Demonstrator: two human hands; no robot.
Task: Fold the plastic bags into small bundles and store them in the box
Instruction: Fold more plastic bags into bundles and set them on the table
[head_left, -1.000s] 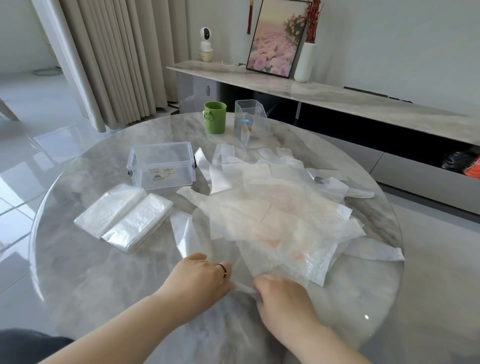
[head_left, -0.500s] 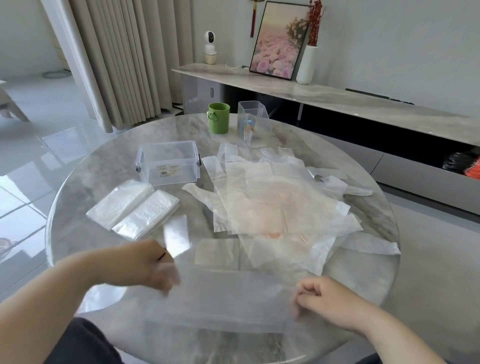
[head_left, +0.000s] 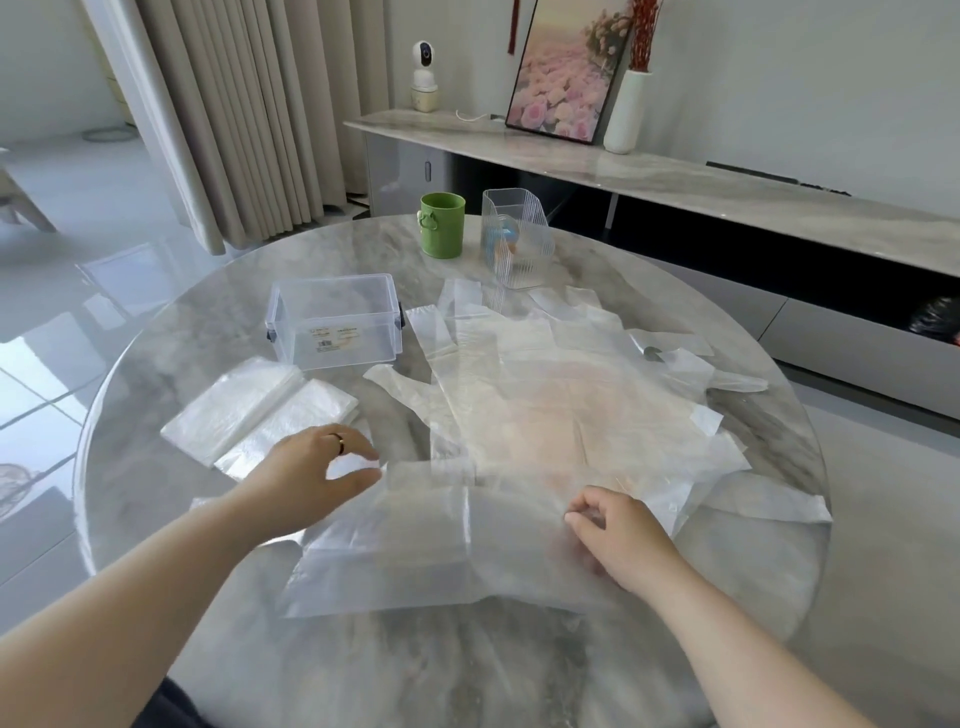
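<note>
Two bare forearms are stretched in from the lower edge of the frame over a round marble table (head_left: 467, 670). A clear bag (head_left: 410, 556) is spread flat on the table in the lower centre, between the two grips. The right grip (head_left: 618, 535), lower right of centre, is clenched on the bag's right side, with its fingers curled and the film caught at the fingertips. The left grip (head_left: 327, 467), left of centre, is held at the bag's upper left corner with fingers and thumb parted; whether the corner is pinched cannot be told. A ring (head_left: 338, 442) is worn on it.

Beyond the bag, a loose pile (head_left: 566, 415) of more clear bags is laid across the centre and right of the table, and its near edge is overlapped by the spread bag. Left of the pile, just beyond the left grip, two flat folded stacks (head_left: 249, 410) of film are set side by side, touching. Further back, left of centre, the clear box (head_left: 335, 325) is stood open-topped, a label on its near wall. Near the far rim, a green cup (head_left: 442, 224) and a ribbed clear holder (head_left: 517, 239) are placed side by side.

Behind the table, a sideboard (head_left: 675, 176) is seen along the wall, with a camera (head_left: 425, 78), a framed picture (head_left: 566, 67) and a white vase (head_left: 626, 111) on it. Curtains (head_left: 249, 114) are hung at the upper left.
</note>
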